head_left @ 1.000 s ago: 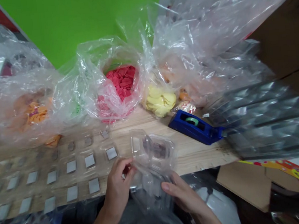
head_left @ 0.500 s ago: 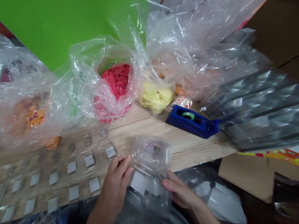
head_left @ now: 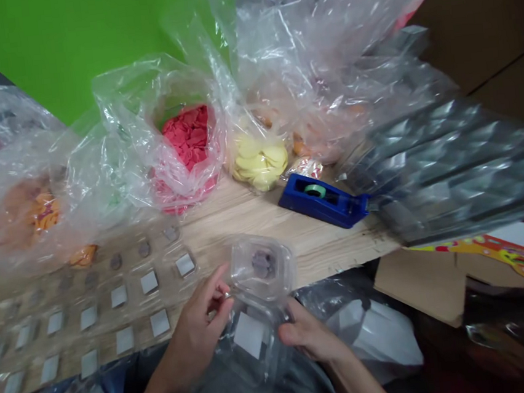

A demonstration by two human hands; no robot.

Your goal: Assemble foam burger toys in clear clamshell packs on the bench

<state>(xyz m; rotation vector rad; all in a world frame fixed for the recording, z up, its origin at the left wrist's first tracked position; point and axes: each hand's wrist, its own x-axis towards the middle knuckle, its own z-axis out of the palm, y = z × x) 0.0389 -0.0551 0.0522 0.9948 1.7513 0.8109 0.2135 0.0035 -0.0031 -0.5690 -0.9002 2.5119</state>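
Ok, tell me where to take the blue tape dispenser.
Come from above with the right hand, pinching the blue tape dispenser's long sides at the end away from the silver packing sheet: it lies flat on the wooden board, its other end against that sheet.

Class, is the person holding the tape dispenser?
No: the blue tape dispenser sits on the wooden board, apart from the left hand and right hand.
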